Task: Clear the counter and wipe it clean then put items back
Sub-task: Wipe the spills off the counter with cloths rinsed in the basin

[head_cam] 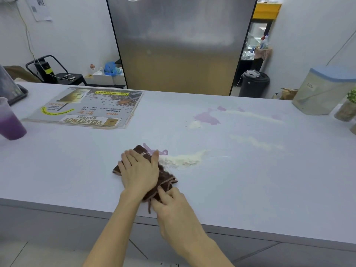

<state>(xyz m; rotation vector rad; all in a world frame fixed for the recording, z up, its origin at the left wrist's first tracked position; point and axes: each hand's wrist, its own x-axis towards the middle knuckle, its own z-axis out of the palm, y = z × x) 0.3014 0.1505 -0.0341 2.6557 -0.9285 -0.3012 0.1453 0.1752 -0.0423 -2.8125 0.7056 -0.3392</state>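
Our left hand (pixel 137 171) lies flat on the brown cloth (pixel 165 180) just below the middle of the frame, its fingers (pixel 133 158) straight and lightly spread, pressing the fabric down onto the desk (pixel 77 170). Our right hand (pixel 173 207), lower and right of it, pinches the cloth's trailing corner near the desk's front edge, fingers curled round the bunched hem.

We judge that we are in the wiping step: the middle of the desk is bare of items, but the spills are mostly untouched. The next move calls for a firm sweep toward the right of the frame, into the heap of white powder (pixel 181 159) touching the cloth's edge, gathering it and not scattering it. The small purple splash (pixel 154 150) just above the cloth needs blotting.

The cloth looks like soft, nappy terry with a stitched border, crumpled into folds. The powder is fine and flour-like, in loose streaks. A larger purple puddle (pixel 207 117) sits upper right of centre, thin and flat-edged. The desk is smooth, pale and matte. A glossy laminated menu (pixel 84 107) lies upper left, a translucent cup of purple drink (pixel 8 122) at the left edge, and a blue-lidded plastic container (pixel 325 91) at the far right.
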